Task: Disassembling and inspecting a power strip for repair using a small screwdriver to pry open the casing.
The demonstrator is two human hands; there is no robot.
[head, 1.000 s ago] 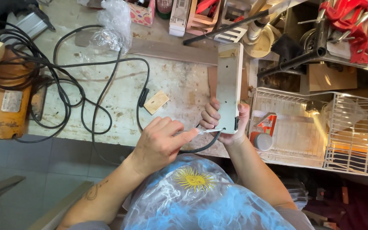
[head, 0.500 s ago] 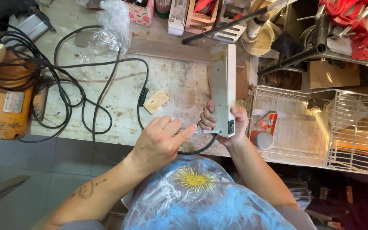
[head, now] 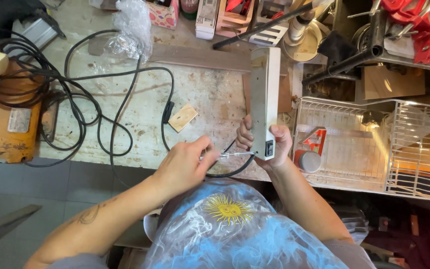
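power strip (head: pixel 264 94), long, pale, lying along the worktop (head: pixel 210 99) edge | right hand (head: pixel 267 142) clasps its near end by the switch | left hand (head: pixel 185 167) pinches a thin screwdriver (head: pixel 230 155), tip at the strip's side | black cable (head: pixel 115 99) coiled left | white wire rack (head: pixel 374 144) right

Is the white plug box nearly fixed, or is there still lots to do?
Still in the middle. The right hand holds the power strip on its side above the workbench. The left hand points a screwdriver at its end by the cord. Nothing shows it finished.
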